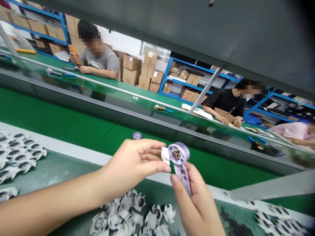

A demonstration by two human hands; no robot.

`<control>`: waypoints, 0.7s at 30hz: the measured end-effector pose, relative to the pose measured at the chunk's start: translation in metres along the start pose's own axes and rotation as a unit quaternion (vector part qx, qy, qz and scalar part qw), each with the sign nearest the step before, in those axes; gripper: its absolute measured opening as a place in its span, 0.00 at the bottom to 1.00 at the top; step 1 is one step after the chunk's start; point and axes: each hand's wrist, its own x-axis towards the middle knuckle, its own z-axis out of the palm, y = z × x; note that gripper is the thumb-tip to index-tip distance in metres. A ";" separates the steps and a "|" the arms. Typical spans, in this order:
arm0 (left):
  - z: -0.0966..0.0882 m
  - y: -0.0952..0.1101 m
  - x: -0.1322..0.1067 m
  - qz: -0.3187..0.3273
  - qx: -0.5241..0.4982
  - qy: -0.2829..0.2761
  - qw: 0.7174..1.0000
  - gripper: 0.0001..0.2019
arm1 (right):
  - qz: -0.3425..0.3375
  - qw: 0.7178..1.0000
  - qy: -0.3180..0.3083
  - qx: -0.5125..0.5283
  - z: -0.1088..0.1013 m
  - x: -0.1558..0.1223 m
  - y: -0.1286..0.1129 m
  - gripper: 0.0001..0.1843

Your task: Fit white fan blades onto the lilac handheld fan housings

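Between the thumb and fingers of my left hand is a small white fan blade wheel, held edge-on. My right hand grips the handle of a purple handheld fan housing. Its round head is open towards the left, and copper-coloured motor windings show inside. The blade wheel is right beside the open head; whether the two touch I cannot tell. Below my hands lies a loose heap of grey-white fan blade wheels on the green bench.
More blade wheels lie in rows at the left, and others at the lower right. A purple round part sits on the green belt. Across the line, people work at a bench. A slanted metal post stands at right.
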 end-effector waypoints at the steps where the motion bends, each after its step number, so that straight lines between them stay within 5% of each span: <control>1: 0.001 -0.001 0.000 -0.001 -0.006 -0.003 1.000 0.19 | -0.019 1.000 0.012 -0.018 0.001 -0.002 -0.001 0.23; 16: 0.003 -0.001 -0.001 -0.010 -0.043 -0.008 0.999 0.15 | -0.103 0.971 0.075 -0.204 0.009 -0.009 0.009 0.15; 21: 0.002 -0.009 0.003 -0.042 -0.064 0.004 0.997 0.16 | -0.069 0.959 0.081 -0.261 0.013 -0.008 0.023 0.25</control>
